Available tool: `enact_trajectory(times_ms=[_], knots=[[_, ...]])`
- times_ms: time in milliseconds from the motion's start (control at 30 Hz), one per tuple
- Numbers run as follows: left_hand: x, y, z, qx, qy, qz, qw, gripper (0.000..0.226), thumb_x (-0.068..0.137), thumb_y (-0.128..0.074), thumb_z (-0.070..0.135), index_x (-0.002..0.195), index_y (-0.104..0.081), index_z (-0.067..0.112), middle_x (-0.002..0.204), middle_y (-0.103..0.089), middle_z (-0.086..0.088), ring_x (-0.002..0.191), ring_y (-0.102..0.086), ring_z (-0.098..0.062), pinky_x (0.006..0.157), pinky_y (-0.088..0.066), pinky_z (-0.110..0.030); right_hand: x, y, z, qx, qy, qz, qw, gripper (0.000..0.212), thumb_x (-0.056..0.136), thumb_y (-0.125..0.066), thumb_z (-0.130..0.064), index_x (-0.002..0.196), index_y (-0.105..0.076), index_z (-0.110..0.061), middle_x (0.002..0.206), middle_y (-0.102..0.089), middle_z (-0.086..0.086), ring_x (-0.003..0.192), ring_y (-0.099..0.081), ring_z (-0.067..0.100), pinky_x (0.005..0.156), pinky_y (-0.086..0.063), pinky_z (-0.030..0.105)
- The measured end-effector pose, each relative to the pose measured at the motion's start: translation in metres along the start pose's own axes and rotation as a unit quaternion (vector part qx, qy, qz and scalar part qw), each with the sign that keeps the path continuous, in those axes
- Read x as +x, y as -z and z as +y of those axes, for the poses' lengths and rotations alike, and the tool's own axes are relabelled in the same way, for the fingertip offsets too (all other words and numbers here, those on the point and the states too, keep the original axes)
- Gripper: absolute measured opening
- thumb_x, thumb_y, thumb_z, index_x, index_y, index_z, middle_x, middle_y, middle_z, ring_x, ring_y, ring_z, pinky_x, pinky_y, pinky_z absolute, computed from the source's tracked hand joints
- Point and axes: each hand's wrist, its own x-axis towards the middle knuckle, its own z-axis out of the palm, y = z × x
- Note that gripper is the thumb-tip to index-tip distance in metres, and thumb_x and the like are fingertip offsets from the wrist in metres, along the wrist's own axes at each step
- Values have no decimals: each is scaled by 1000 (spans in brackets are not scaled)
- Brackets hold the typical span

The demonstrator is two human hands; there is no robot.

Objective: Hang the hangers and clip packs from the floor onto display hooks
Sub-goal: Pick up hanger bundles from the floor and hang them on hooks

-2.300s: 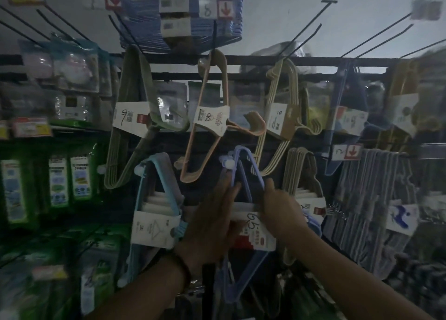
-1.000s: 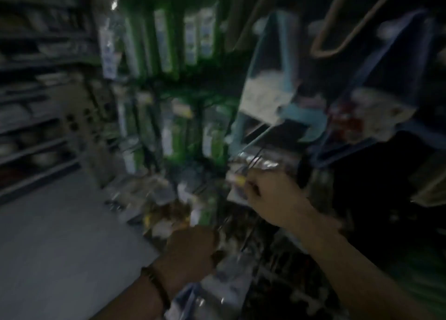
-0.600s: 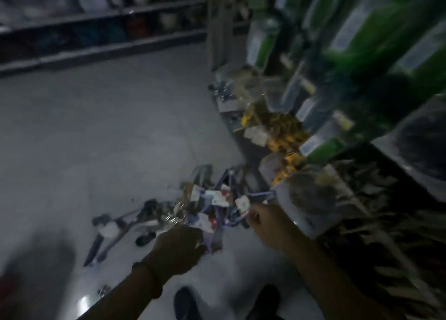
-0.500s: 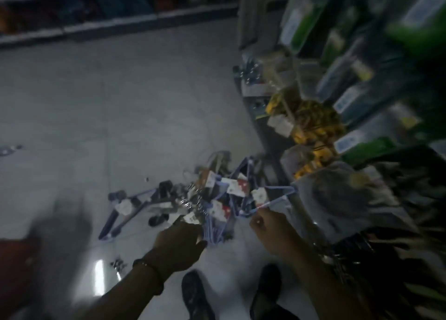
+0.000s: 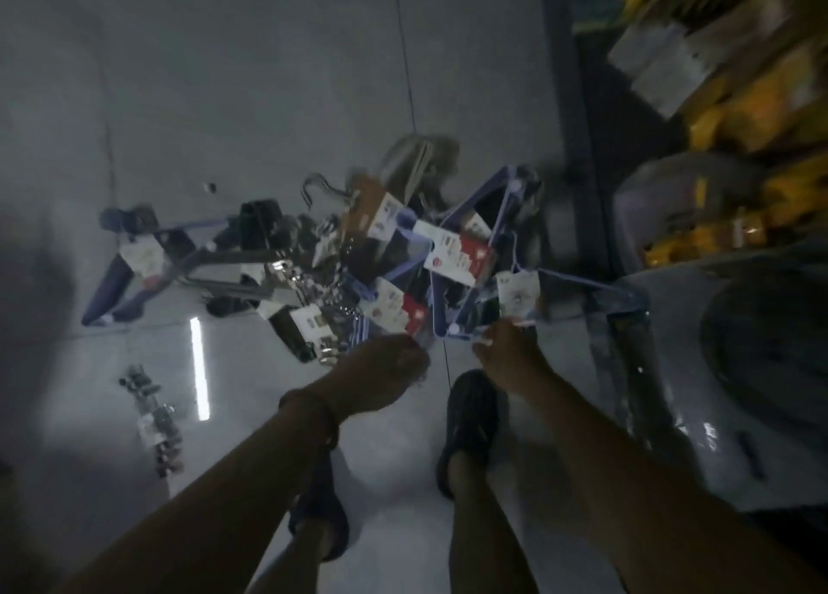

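Observation:
A heap of hanger bundles and clip packs [image 5: 390, 253] lies on the grey floor in front of me. Light blue hanger bundles [image 5: 506, 217] with white and red labels sit at its right side; a dark blue bundle [image 5: 134, 262] lies apart at the left. My left hand [image 5: 385, 369] is curled at the heap's near edge, beside a labelled pack [image 5: 394, 315]. My right hand [image 5: 506, 351] reaches the lower edge of a blue bundle with a white tag [image 5: 517, 295]. Blur hides whether either hand grips anything.
A small clip pack [image 5: 157, 418] lies alone on the floor at the left. The display's base [image 5: 582, 145] and hanging packets, some of them yellow [image 5: 739, 114], crowd the right side. My dark shoes [image 5: 470, 418] stand just behind the heap. Bare floor stretches left and beyond.
I have turned from the hanging display down to the floor. Both hands left the blue hanger bundle on its hook and dropped to the heap's near edge.

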Motion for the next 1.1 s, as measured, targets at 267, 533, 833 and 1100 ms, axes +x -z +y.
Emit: enact_trajectory(times_ms=[267,533,833,1100], knots=[[198,-81,-6,-140,108,90,980,47,102,-67,34,139,-54,8,126,-65,-15,112,-66,-33,92,-56,-42,145,10,64,-180,55,57,980,53,92,-75,-32,135,-54,-9,137,-58,18,122,-59,36,98,-55,48],[281,-111,-20,11,111,145,983,43,107,-61,21,146,-52,7,137,-56,-21,115,-59,-34,97,-51,-37,182,-22,64,30,36,3,999,57,96,-71,-21,144,-43,-9,131,-61,12,121,-60,29,86,-41,32],[281,-94,-2,-45,118,105,986,32,107,-58,20,135,-59,7,126,-68,-16,112,-69,-32,86,-56,-37,189,-12,40,339,-19,9,940,76,80,-87,-31,140,-39,-38,113,-64,-20,99,-65,5,68,-49,25],[185,-90,-35,-251,92,245,932,52,86,-51,64,122,-51,27,106,-69,3,73,-65,-2,56,-53,-19,145,4,26,75,140,194,968,62,87,-83,-29,137,-48,-18,130,-59,5,95,-60,1,67,-46,12]])
